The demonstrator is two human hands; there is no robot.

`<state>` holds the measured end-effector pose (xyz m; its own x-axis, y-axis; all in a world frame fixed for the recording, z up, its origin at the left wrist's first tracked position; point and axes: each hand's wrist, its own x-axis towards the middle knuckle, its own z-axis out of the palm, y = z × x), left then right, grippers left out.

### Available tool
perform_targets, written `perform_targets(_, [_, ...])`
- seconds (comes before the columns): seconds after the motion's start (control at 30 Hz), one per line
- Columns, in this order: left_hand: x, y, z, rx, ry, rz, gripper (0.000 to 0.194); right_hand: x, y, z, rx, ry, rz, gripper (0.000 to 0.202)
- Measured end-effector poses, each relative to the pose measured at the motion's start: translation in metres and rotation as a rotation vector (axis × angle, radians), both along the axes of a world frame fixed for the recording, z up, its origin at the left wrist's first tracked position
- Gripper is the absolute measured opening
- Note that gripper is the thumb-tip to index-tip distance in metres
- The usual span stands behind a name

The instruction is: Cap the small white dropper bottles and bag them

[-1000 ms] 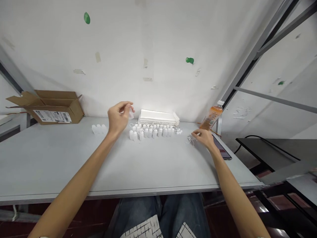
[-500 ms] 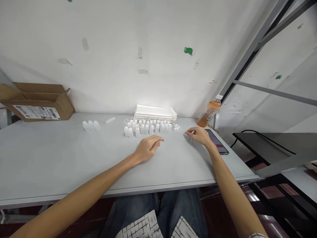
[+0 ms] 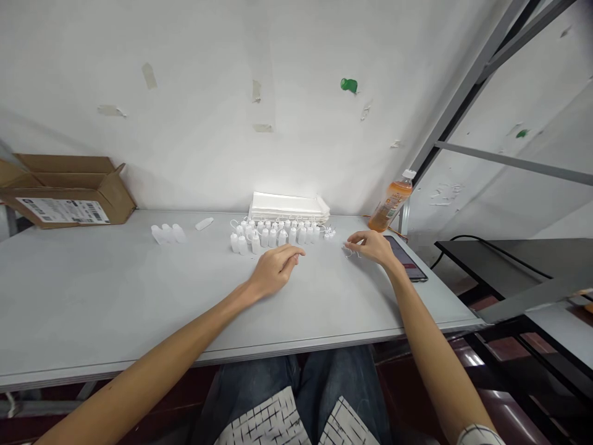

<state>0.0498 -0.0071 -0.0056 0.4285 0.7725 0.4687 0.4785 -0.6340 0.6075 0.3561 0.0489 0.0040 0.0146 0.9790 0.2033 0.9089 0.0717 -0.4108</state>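
Observation:
My left hand (image 3: pixel 273 271) is at the middle of the table, palm down, its fingers pressed together above the thumb. What is inside it, if anything, is hidden. Just behind it stand rows of small white squeeze bottles (image 3: pixel 272 238), some with thin looped straps. On the right, my right hand (image 3: pixel 372 245) has its fingertips closed at small white pieces with thin curly tails (image 3: pixel 351 253), partly covered by the fingers. Between the bottles and this hand lies a small cluster of white caps (image 3: pixel 329 234) with thin tips.
A stack of white trays (image 3: pixel 290 205) sits behind the bottles. Three joined white pieces (image 3: pixel 168 234) and one single white piece (image 3: pixel 204 224) lie left. An open cardboard box (image 3: pixel 69 191) stands far left. An orange drink bottle (image 3: pixel 393 201) and a phone-like tablet (image 3: pixel 410 262) are at right.
The view has shifted slightly. Both hands keep nearly the same places and poses, with the right fingertips still at the small white pieces.

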Motion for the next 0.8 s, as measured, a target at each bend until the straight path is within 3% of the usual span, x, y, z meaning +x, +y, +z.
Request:
perform_targets(0.17, [0.0020, -0.0021, -0.0022, 0.008, 0.044, -0.037, 0.030, 0.0015, -0.0002, 0.0005, -0.007, -0.018, -0.012, 0.017])
perform_targets(0.5, [0.0021, -0.0024, -0.0011, 0.016, 0.095, -0.041, 0.031, 0.0027, 0.0044, -0.0034, 0.129, 0.128, 0.008, 0.034])
perform_targets(0.8, [0.0025, -0.0041, 0.0000, -0.006, 0.131, -0.046, 0.031, 0.0001, 0.0032, -0.0031, 0.053, 0.058, 0.018, 0.036])
